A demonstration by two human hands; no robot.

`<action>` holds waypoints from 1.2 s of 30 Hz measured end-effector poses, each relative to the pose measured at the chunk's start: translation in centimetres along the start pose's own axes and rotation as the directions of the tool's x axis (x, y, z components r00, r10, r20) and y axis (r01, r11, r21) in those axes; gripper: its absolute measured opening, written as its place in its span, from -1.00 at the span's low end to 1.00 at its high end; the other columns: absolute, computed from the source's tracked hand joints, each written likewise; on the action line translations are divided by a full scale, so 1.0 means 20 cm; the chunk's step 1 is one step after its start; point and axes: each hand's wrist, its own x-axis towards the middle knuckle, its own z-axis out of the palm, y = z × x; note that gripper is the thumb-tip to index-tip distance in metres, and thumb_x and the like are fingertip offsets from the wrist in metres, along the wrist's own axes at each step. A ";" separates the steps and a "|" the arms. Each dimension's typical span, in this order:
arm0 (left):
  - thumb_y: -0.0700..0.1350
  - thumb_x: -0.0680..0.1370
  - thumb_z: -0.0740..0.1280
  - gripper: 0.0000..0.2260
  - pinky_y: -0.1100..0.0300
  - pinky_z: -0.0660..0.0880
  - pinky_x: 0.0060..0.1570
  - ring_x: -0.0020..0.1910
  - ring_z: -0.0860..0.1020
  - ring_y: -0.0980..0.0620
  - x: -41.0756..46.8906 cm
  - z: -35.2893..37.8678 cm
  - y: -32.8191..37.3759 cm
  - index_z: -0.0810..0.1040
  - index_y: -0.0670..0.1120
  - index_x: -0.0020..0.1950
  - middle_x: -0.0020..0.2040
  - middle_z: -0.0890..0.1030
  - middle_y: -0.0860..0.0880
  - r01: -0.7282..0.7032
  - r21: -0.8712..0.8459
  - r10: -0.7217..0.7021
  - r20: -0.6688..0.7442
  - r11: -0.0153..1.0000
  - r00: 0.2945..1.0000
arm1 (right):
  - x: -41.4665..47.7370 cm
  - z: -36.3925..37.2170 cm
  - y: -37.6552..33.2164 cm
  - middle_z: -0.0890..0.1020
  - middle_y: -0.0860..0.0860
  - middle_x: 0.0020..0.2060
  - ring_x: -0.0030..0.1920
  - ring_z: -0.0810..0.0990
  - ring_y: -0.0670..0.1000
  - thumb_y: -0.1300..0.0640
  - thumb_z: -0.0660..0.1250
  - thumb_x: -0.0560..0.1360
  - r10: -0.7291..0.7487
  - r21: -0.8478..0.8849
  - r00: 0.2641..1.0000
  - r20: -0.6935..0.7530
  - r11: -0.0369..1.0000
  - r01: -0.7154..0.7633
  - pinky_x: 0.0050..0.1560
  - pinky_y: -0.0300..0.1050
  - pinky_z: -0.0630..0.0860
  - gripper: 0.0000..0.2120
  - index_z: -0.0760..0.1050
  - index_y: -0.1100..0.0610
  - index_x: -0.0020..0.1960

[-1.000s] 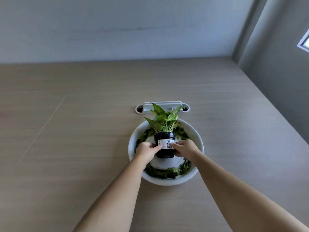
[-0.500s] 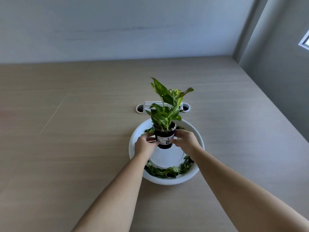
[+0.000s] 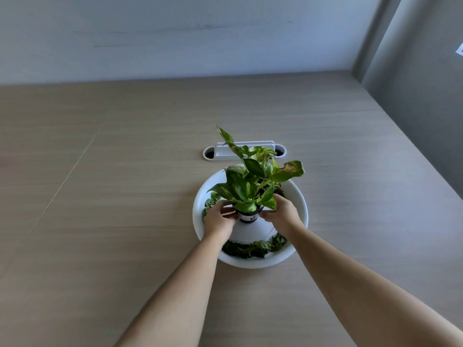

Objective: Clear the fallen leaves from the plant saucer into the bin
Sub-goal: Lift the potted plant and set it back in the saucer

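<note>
A small black plant pot (image 3: 248,217) with a green leafy plant (image 3: 253,182) hangs in the air above the white saucer (image 3: 298,196). My left hand (image 3: 217,219) grips the pot's left side and my right hand (image 3: 281,213) grips its right side. Dark fallen leaves (image 3: 253,247) lie along the saucer's near inner rim, and a few more fallen leaves (image 3: 209,202) show at its left edge. The saucer's white middle is bare under the pot. No bin is in view.
The saucer rests on a light wooden table (image 3: 112,196). A white cable grommet (image 3: 244,151) with two holes is set into the table just behind the saucer. A pale wall runs along the back, and a grey wall stands to the right.
Both hands have lifted the pot up out of the saucer and toward me. The plant now sits higher and larger in view, and the saucer's bare middle shows.
</note>
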 end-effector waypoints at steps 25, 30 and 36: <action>0.15 0.36 0.44 -0.62 0.11 0.46 0.03 0.11 0.53 -0.10 -0.13 -0.09 0.02 0.51 0.03 0.09 0.14 0.51 -0.04 -0.364 0.838 -0.033 0.412 0.406 0.911 | -0.18 0.05 -0.05 0.61 0.01 0.04 -0.09 0.56 0.01 0.01 0.42 0.40 0.030 -0.709 0.935 0.354 0.660 0.248 -0.10 -0.11 0.51 -0.74 0.57 0.02 0.07; -0.03 0.43 0.41 -0.79 0.12 0.44 -0.08 0.05 0.55 -0.14 -0.13 -0.06 -0.04 0.54 -0.02 0.03 0.10 0.54 -0.08 -0.401 0.803 0.061 0.419 0.441 0.906 | -0.21 0.11 0.03 0.54 0.04 0.05 -0.06 0.57 0.10 0.10 0.40 0.39 0.046 -0.799 0.947 0.318 0.551 0.241 -0.18 -0.09 0.49 -0.72 0.54 0.03 0.09; -0.29 0.44 0.37 -0.88 0.12 0.49 -0.09 0.00 0.58 -0.16 -0.08 -0.03 -0.11 0.59 -0.14 -0.05 0.05 0.61 -0.14 -0.416 0.708 0.102 0.442 0.570 0.891 | -0.22 0.15 0.09 0.61 0.10 0.00 -0.05 0.56 0.11 0.31 0.29 0.38 -0.026 -0.767 0.975 0.219 0.614 0.188 -0.12 -0.14 0.45 -0.78 0.60 0.13 -0.03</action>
